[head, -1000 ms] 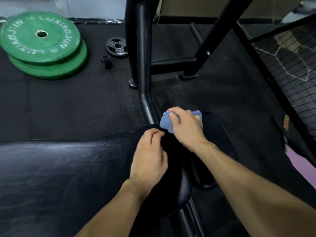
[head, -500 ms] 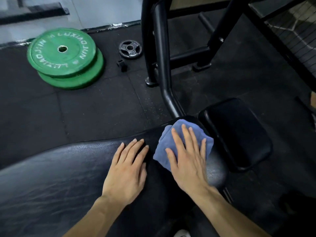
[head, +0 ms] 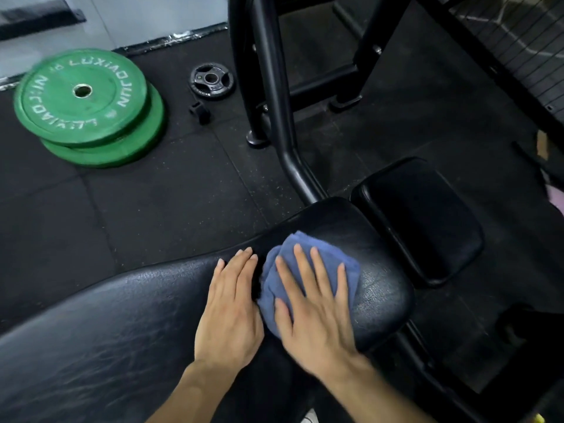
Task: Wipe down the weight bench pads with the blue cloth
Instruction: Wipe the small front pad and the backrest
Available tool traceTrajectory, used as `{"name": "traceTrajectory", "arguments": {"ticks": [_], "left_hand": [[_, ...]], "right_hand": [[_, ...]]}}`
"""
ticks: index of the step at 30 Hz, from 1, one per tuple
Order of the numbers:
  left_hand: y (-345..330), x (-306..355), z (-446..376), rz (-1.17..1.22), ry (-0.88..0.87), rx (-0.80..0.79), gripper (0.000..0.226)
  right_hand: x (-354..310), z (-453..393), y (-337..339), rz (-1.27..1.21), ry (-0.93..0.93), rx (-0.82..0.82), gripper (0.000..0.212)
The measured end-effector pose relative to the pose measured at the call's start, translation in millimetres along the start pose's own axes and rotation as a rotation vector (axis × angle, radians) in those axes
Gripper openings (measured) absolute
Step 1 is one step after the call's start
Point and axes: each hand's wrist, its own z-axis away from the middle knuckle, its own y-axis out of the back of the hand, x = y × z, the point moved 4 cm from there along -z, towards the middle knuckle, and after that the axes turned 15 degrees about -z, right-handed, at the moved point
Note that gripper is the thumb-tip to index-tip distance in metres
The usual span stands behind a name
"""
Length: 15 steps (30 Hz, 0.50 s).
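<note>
**Flat palms on the pad, cloth pinned under the right**

Biggest thing in shot: the long black bench pad (head: 100, 328), sweeping from the lower left of the frame up to its rounded end at centre right, glossy and creased. Just beyond that end, at right of centre, sits the smaller black seat pad (head: 427, 221), apart from the long pad by a narrow gap. Black rubber floor tiles (head: 152, 215) fill the middle and left of the frame, speckled pale. A black steel frame (head: 274, 96) rises through the top centre, its bent tube running down to meet the bench behind the long pad's end.

Upper left of the frame: 2 green weight plates (head: 85, 102) stacked flat on the floor, the upper one offset toward the left and printed with white lettering. To their right, a small black plate (head: 212, 80) lies flat, with a little black collar-like piece (head: 200, 112) just below it; what it is exactly, hard to tell.

Now the hands. The right hand (head: 314, 309) lies flat at lower centre, fingers (head: 305, 270) straight and spread, pressing on the blue cloth (head: 274, 276). The cloth is bunched on the long pad near its rounded end, poking out ahead of and to the left of the hand. The left hand (head: 232, 306) rests palm-down on the pad just left of the cloth, fingers straight and together, grasping nothing, its edge beside the cloth's folds.
</note>
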Motion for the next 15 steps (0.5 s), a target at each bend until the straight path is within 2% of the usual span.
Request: {"name": "traceTrajectory", "arguments": {"ticks": [6, 9, 15], "left_hand": [[-2, 2, -1, -0.032, 0.012, -0.04, 0.07], [1, 2, -2, -0.033, 0.015, -0.051, 0.069], [-1, 1, -2, -0.025, 0.017, -0.049, 0.067]], "right_hand": [[22, -120, 18, 0.02, -0.166, -0.051, 0.065], [22, -128, 15, 0.024, -0.186, -0.004, 0.063], [23, -111, 15, 0.006, -0.1, 0.08, 0.059]]}}
